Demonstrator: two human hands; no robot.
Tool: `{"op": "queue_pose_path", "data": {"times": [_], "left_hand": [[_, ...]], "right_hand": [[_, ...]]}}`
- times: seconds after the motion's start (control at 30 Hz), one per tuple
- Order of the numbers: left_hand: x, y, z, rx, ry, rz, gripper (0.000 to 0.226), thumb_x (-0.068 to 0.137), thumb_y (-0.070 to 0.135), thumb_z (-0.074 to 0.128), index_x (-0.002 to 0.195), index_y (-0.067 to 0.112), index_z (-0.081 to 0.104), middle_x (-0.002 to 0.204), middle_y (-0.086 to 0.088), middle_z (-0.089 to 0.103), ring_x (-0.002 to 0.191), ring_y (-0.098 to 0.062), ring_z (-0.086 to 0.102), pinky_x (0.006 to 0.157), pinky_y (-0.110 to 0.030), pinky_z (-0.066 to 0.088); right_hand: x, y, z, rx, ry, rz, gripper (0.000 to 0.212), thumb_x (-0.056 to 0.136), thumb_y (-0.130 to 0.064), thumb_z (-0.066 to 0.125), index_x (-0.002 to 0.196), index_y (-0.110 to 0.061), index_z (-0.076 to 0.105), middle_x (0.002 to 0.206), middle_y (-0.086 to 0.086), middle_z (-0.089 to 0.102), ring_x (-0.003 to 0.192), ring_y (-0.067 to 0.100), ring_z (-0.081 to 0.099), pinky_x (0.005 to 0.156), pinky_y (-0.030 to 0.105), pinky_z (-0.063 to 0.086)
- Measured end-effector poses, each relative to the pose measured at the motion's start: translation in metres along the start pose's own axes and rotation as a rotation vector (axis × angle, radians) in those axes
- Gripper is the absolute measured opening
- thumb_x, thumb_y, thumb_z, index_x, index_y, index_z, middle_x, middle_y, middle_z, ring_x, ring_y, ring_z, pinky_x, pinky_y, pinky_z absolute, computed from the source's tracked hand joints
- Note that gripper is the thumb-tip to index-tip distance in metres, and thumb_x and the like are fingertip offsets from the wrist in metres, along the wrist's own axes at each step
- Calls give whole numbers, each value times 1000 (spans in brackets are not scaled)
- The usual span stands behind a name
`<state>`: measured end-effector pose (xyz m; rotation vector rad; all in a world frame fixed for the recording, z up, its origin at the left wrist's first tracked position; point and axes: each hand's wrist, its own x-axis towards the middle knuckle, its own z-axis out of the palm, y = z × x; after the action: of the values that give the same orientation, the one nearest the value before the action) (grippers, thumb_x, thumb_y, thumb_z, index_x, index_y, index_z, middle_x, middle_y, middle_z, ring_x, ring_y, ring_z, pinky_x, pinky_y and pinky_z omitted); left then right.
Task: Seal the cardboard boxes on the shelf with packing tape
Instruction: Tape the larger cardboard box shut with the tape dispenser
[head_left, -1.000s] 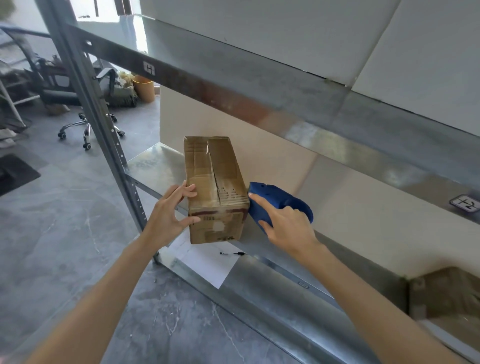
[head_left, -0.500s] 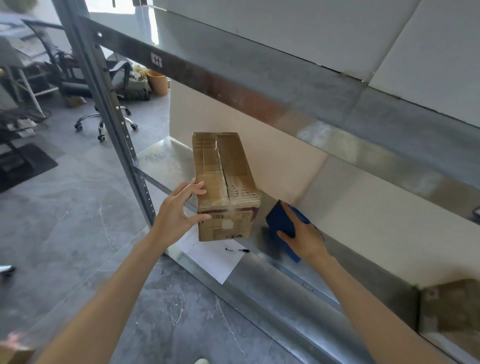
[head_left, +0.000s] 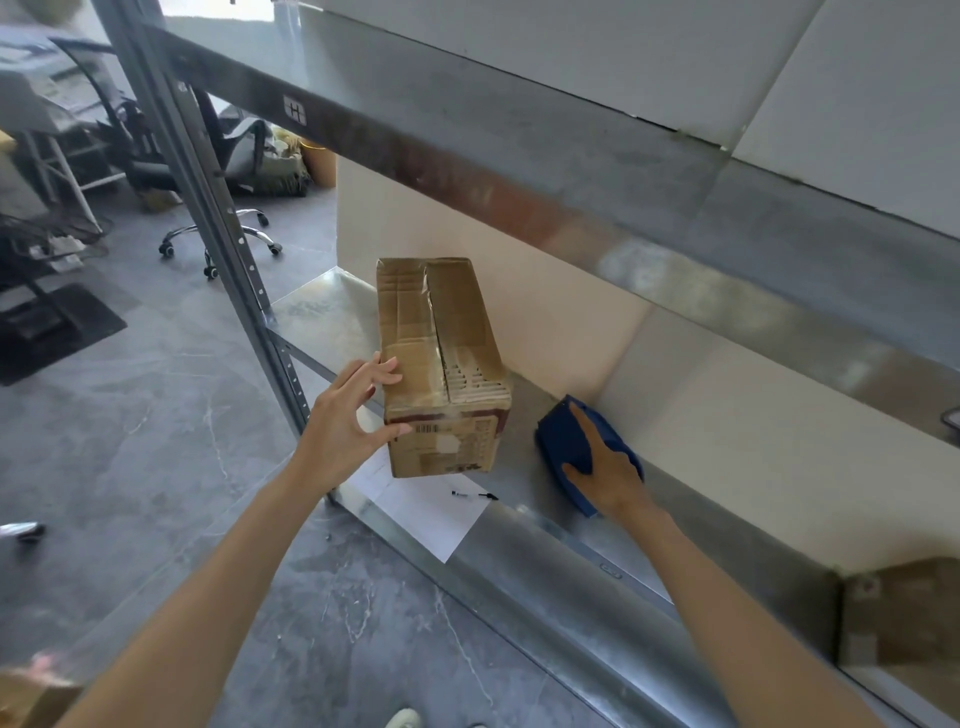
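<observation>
Holding box (head_left: 441, 364) at frame centre on shelf (head_left: 311, 312): left hand (head_left: 348, 415) fingers over top left edge, thumb on front face beside barcode label (head_left: 431, 428), print unreadable. Right hand (head_left: 605, 467) on blue dispenser (head_left: 563, 441) right of box, apart from it, index straight, thumb wrapped round side. "H" tag (head_left: 295, 110) on upper beam.

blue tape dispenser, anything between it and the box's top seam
Nothing visible. The blue tape dispenser, held by the right hand, sits right of the cardboard box with bare shelf between. The left hand holds the box's near left corner, clear of the seam.
</observation>
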<state>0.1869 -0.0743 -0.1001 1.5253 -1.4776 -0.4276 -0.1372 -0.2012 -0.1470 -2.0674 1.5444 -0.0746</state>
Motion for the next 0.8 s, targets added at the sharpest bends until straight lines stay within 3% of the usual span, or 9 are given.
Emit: {"op": "queue_pose_path", "data": {"times": [0.13,0.2,0.27,0.33,0.5,0.6,0.7,0.8], "left_hand": [[0,0,-1,34,-6,7,53,71,17,86,116,16,59,132,4,55,139,-17,43,110,-44,43],[0,1,-2,49,-13,8,54,71,18,87,117,16,59,133,4,55,139,-17,43,110,-47,43],[0,1,-3,65,-21,7,54,71,23,86,117,17,59,135,5,55,139,-16,43,110,-47,42],[0,3,-5,82,-24,9,54,71,32,84,117,20,59,136,8,54,139,-13,43,111,-45,42],[1,7,-7,91,-30,8,54,70,47,79,115,23,59,134,11,55,137,-11,45,109,-42,44],[1,8,-7,102,-21,6,55,71,51,77,114,22,60,132,7,57,134,-15,49,106,-45,47],[2,8,-5,115,12,4,54,72,56,73,112,20,63,128,11,58,129,-11,51,102,-44,50],[3,8,0,63,49,-6,54,75,52,71,113,13,64,124,11,58,125,-5,52,100,-45,52]], "right_hand": [[-4,-7,-9,-53,-50,-17,81,99,-28,51,152,-47,-7,64,12,57,58,26,58,55,41,50],[-8,-8,-16,-80,-60,-10,80,99,-33,50,152,-46,-8,93,15,67,83,31,66,68,41,52],[-13,-11,-26,-139,-16,-32,73,99,-38,48,154,-43,-1,130,11,59,110,31,59,75,30,45],[-17,-19,-36,-159,75,-112,66,100,-40,48,154,-39,12,144,6,47,122,29,51,81,29,42],[-20,-75,-51,-22,306,-453,66,92,-45,63,149,-32,32,145,-7,41,130,11,39,100,31,42],[-16,-113,-48,59,251,-608,76,84,-48,70,148,-30,35,147,-9,42,131,9,39,105,27,37],[-9,-130,-36,69,173,-640,82,80,-46,75,149,-32,33,144,-8,46,128,9,41,101,27,40],[-1,-132,-28,98,260,-639,73,80,-39,76,144,-28,44,134,-7,53,119,9,45,96,31,44]]}}
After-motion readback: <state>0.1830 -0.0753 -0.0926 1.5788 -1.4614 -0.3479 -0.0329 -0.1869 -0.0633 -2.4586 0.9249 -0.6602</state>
